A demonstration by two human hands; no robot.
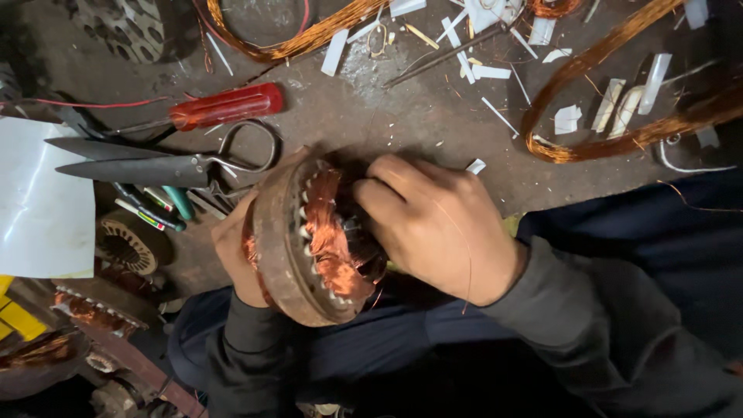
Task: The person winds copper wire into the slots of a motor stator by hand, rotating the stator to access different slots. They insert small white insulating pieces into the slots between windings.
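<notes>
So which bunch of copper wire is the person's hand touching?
The copper winding inside the round rusty stator, under the right hand. The other copper coils lie loose on the floor.

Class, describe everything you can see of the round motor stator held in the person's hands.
The stator is a rusty brown metal ring, tilted on edge over the person's lap. Copper wire coils fill its inner slots, with pale slot liners showing between the teeth. The left hand cups it from behind and below; the right hand presses its fingers into the windings at the opening. A thin loose copper strand trails across the right hand.
</notes>
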